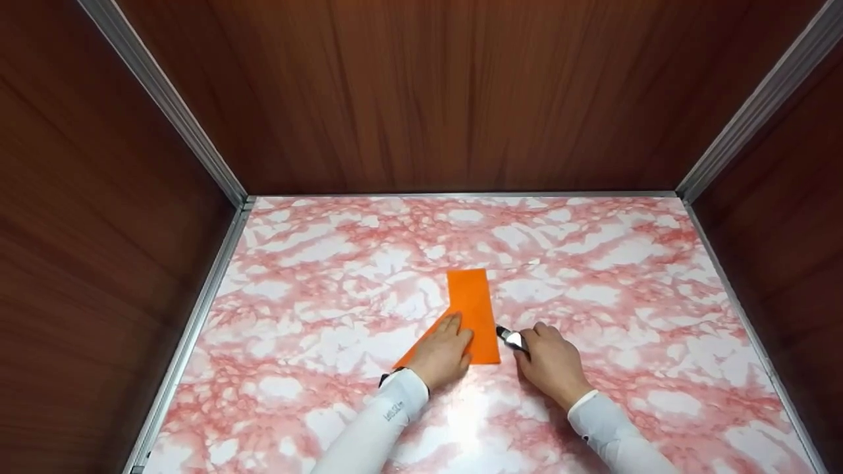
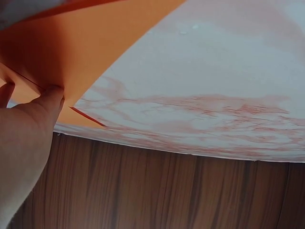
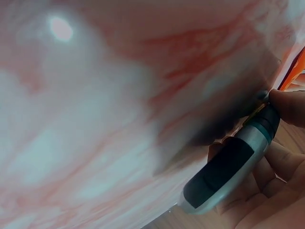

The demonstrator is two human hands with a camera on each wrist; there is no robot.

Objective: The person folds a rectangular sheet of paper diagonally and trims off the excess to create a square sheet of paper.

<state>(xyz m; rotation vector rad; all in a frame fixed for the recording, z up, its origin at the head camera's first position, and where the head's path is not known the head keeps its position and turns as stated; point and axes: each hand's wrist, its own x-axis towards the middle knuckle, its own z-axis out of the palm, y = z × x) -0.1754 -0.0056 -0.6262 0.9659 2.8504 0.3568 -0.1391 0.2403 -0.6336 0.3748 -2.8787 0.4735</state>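
A folded orange paper (image 1: pixel 471 296) lies on the tabletop, with a slanting flap running toward the lower left. My left hand (image 1: pixel 440 352) rests on it, fingers extended and pressing near the fold. In the left wrist view, its fingers touch the orange sheet (image 2: pixel 100 38) along a crease, and part of the sheet stands raised. My right hand (image 1: pixel 552 362) grips a short, thick silver-and-black tool (image 3: pixel 224 171) with a teal ring near its narrow tip. That tip points toward the paper's right edge, a little apart from it in the head view. The exact kind of tool is unclear.
The tabletop (image 1: pixel 316 283) has a red-and-white marbled surface. Dark wood-grain panels (image 1: pixel 421 99) stand at the back and both sides, joined by grey metal strips (image 1: pixel 178 118). Light glares off the table in front of the paper.
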